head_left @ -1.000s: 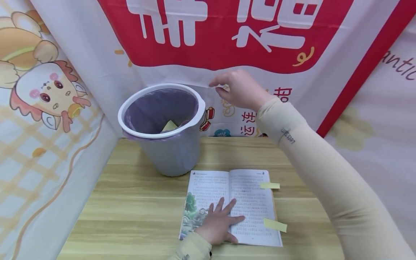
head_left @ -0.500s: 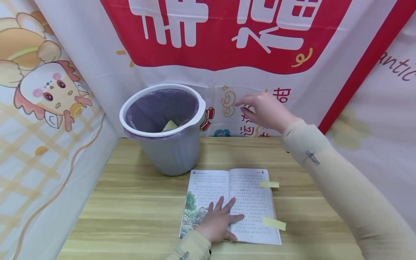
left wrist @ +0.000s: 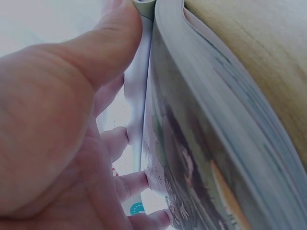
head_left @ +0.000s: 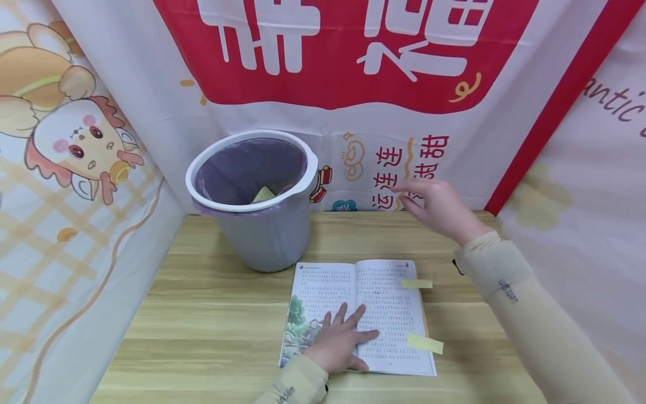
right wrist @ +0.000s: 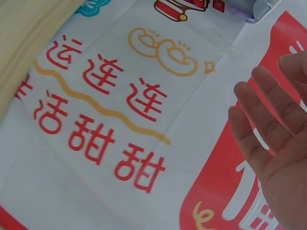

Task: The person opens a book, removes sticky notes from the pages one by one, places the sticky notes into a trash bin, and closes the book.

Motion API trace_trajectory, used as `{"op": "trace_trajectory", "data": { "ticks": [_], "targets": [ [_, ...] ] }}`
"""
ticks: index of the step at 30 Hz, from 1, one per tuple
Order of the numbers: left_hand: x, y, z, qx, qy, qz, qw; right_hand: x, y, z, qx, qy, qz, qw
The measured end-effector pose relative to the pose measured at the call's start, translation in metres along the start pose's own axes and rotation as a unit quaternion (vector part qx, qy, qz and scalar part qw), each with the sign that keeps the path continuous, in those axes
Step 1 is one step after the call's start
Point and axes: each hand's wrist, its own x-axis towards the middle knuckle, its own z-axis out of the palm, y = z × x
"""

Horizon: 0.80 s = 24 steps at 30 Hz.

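An open book (head_left: pixel 388 314) lies on the table with text on both pages and a picture at the lower left. My left hand (head_left: pixel 337 342) rests on it with fingers spread over the middle fold. In the left wrist view the left hand (left wrist: pixel 72 129) lies along the pages (left wrist: pixel 225 110). Two yellow sticky notes, an upper one (head_left: pixel 418 284) and a lower one (head_left: pixel 425 343), stick out past the right page's edge. My right hand (head_left: pixel 439 207) hangs in the air beyond the book, fingers loosely bent. The right wrist view shows the right hand (right wrist: pixel 276 129) holding nothing.
A grey waste bin (head_left: pixel 272 241) with a white rim and purple liner stands behind the book to the left. Yellow paper (head_left: pixel 264 194) lies inside it. Printed cloth (head_left: pixel 333 84) hangs behind the wooden table (head_left: pixel 202 314) and at both sides.
My right hand has moved away from beside the bin's rim, to the right and down towards the table. The left hand stays in place on the book.
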Motion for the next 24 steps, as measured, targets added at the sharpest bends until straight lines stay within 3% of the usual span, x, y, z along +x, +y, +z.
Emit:
{"op": "trace_trajectory", "data": {
  "ticks": [7,15,24],
  "targets": [
    [-0.002,0.003,-0.003,0.010,-0.001,-0.003,0.9999,-0.029,0.007,0.012,0.013,0.038,-0.011,0.999],
    [-0.001,0.004,-0.002,0.017,-0.002,0.001,0.9999,-0.070,0.011,0.029,0.016,0.060,0.031,0.998],
    [0.000,0.000,0.001,0.012,-0.005,-0.004,0.9999,-0.099,0.019,0.052,0.034,0.083,0.040,0.995]
  ]
}}
